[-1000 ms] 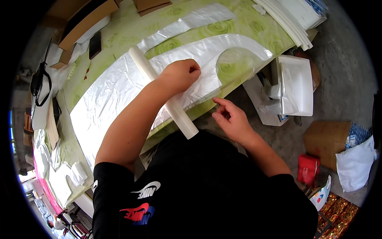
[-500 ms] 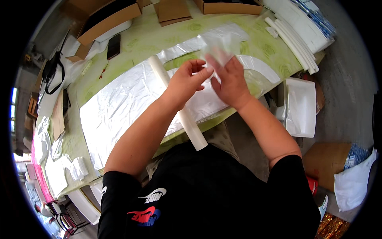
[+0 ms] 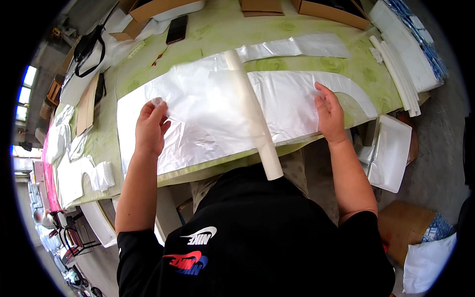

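Note:
My left hand [image 3: 152,126] is closed, its thumb and fingertips pinching the edge of a thin clear plastic film [image 3: 198,99]. The film spreads rightward from there, part of it lying over a long white tube [image 3: 267,148]. To the right, my right hand [image 3: 330,115] is raised with thumb and index finger apart, beside the right part of the silvery plastic sheets [image 3: 287,99]. I see nothing gripped in it. The tube lies slantwise across these sheets, its near end jutting past the table edge toward my body.
A green patterned cloth covers the table [image 3: 277,64]. At the back are a phone [image 3: 177,29] and cardboard boxes [image 3: 331,14]. White rods [image 3: 396,74] lie at the right, above a white bin [image 3: 391,153]. White plastic pieces [image 3: 74,178] lie at the left.
My hands, close together before, have moved wide apart, the left one drawing clear film out to the left. The view has shifted, so the table and tube appear farther right.

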`<state>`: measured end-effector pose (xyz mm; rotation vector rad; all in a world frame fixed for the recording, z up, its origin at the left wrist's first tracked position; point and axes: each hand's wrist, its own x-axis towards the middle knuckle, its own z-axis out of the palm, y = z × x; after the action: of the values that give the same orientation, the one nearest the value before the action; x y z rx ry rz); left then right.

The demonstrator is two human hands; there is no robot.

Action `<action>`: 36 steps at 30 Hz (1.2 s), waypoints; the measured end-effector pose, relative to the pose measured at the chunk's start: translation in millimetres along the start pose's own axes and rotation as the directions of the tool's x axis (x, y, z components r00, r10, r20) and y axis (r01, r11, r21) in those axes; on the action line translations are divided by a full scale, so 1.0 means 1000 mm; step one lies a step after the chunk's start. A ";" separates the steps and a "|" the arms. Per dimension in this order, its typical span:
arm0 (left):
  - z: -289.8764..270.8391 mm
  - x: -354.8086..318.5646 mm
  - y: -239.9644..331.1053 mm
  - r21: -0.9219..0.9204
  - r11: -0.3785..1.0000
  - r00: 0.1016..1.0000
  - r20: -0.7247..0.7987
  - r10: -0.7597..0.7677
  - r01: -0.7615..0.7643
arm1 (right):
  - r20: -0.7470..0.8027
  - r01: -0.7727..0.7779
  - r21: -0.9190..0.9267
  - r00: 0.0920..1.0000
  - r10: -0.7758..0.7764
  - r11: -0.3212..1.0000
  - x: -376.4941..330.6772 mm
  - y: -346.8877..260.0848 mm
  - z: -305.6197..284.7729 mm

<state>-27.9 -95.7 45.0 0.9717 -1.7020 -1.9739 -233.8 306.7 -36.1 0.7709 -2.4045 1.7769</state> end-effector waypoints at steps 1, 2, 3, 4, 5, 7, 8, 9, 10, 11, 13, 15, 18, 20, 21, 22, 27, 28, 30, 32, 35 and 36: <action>-0.010 0.001 -0.005 0.173 0.985 0.999 -0.044 0.010 -0.002 | -0.032 0.044 -0.037 0.998 -0.045 0.998 0.002 -0.001 0.004; -0.022 0.003 -0.013 0.339 0.941 0.996 -0.087 0.023 0.008 | -0.028 0.052 -0.095 0.998 -0.055 0.994 0.002 -0.006 0.006; -0.045 0.013 -0.031 0.432 0.898 0.992 -0.048 0.117 -0.085 | -0.022 0.065 -0.150 0.997 -0.069 0.987 0.003 -0.015 0.007; -0.049 0.017 -0.043 0.666 0.710 0.928 -0.070 0.366 -0.230 | -0.025 0.075 -0.215 0.996 -0.082 0.974 0.002 -0.019 0.006; -0.040 0.016 -0.042 0.701 0.625 0.854 -0.044 0.519 -0.344 | -0.052 0.155 -0.265 0.983 -0.174 0.952 0.001 -0.017 0.005; -0.009 0.008 -0.042 0.641 0.461 0.653 0.083 0.753 -0.614 | -0.080 0.310 -0.366 0.929 -0.361 0.878 0.000 -0.010 0.004; 0.009 0.001 -0.042 0.556 0.432 0.609 0.177 0.773 -0.711 | -0.038 0.348 -0.369 0.921 -0.388 0.862 -0.003 -0.016 0.008; 0.036 -0.015 -0.039 0.475 0.510 0.667 0.258 0.699 -0.718 | 0.002 0.384 -0.370 0.911 -0.413 0.846 -0.010 -0.027 0.014; 0.056 -0.024 -0.041 0.439 0.445 0.614 0.404 0.678 -0.781 | 0.044 0.425 -0.362 0.897 -0.440 0.829 -0.017 -0.038 0.023; 0.077 -0.032 -0.046 0.348 0.509 0.616 0.448 0.647 -0.788 | 0.103 0.450 -0.322 0.891 -0.442 0.833 -0.027 -0.049 0.033; 0.099 -0.037 -0.058 0.390 0.587 0.695 0.520 0.496 -0.710 | 0.230 0.443 -0.227 0.890 -0.394 0.868 -0.045 -0.067 0.053; 0.102 -0.043 -0.070 0.549 0.442 0.703 0.594 0.390 -0.709 | 0.298 0.383 -0.079 0.890 -0.344 0.921 -0.058 -0.083 0.070; 0.105 -0.048 -0.076 0.649 0.259 0.695 0.622 0.361 -0.715 | 0.348 0.368 0.048 0.865 -0.361 0.929 -0.068 -0.097 0.086; 0.102 -0.048 -0.076 0.651 0.263 0.699 0.623 0.351 -0.712 | 0.386 0.385 0.083 0.838 -0.385 0.919 -0.066 -0.105 0.090; 0.100 -0.047 -0.075 0.637 0.288 0.698 0.624 0.352 -0.715 | 0.409 0.387 0.100 0.824 -0.392 0.917 -0.062 -0.108 0.091; 0.098 -0.046 -0.074 0.622 0.312 0.695 0.627 0.352 -0.718 | 0.431 0.388 0.115 0.810 -0.398 0.914 -0.060 -0.111 0.093; 0.094 -0.029 -0.039 0.378 0.233 0.444 0.762 0.471 -0.896 | 0.490 0.435 0.097 0.762 -0.423 0.895 -0.057 -0.116 0.098; 0.096 -0.028 -0.033 0.329 0.162 0.366 0.813 0.452 -0.930 | 0.472 0.424 0.078 0.781 -0.408 0.902 -0.059 -0.119 0.099; 0.093 -0.022 -0.033 0.418 0.100 0.418 0.801 0.428 -0.903 | 0.457 0.412 0.041 0.803 -0.383 0.910 -0.059 -0.123 0.098; 0.085 -0.012 -0.031 0.432 0.088 0.413 0.755 0.509 -0.898 | 0.352 0.414 -0.015 0.854 -0.383 0.910 -0.061 -0.117 0.096; 0.071 -0.022 -0.028 0.367 0.296 0.470 0.730 0.495 -0.882 | 0.252 0.419 -0.174 0.894 -0.371 0.891 -0.054 -0.107 0.103; 0.066 -0.026 -0.028 0.366 0.381 0.516 0.731 0.447 -0.849 | 0.229 0.417 -0.239 0.902 -0.366 0.877 -0.050 -0.104 0.106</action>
<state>-51.1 -24.8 27.3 -0.2851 -2.6726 -0.9913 -120.2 206.1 3.1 1.3112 -2.3072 1.2247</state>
